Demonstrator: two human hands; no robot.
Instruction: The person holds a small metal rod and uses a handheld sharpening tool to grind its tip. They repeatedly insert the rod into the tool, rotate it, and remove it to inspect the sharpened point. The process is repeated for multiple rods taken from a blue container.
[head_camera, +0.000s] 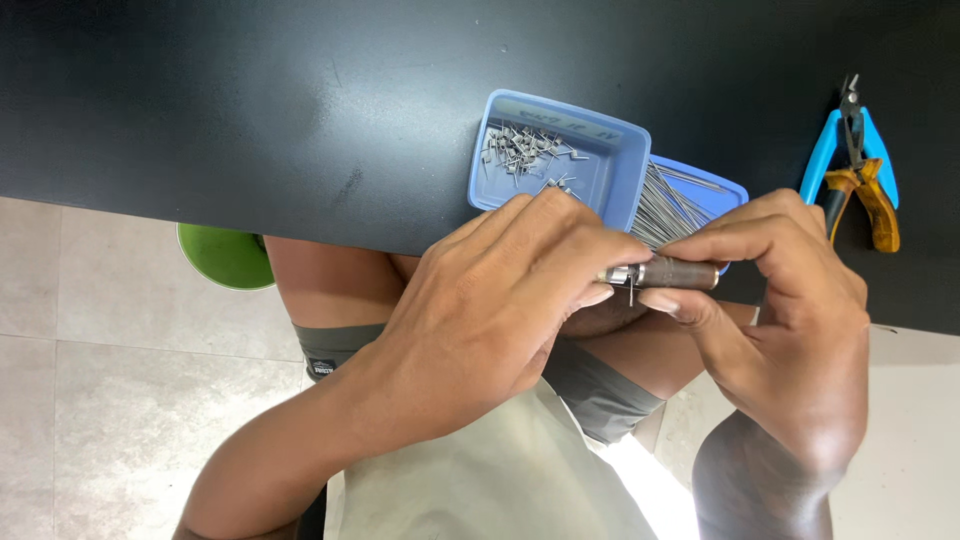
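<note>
Hands: left hand (500, 300) and right hand (790, 300) pinch small dark tool (675, 272), wire piece at its tip.
Done: bent pieces in blue tray (610, 170).
Left: straight wires (665, 205) on worktop (250, 100).

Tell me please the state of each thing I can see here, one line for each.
Left hand: closed on one end of the tool.
Right hand: pinching the dark grip of the tool.
Small cylindrical tool: held level between both hands, a short wire sticking out below.
Left blue tray: open, holding short bent wire pieces.
Right blue tray: open, holding long straight wires.
Blue-handled cutters: lying unused on the black table.
Orange-handled pliers: lying unused.
</note>
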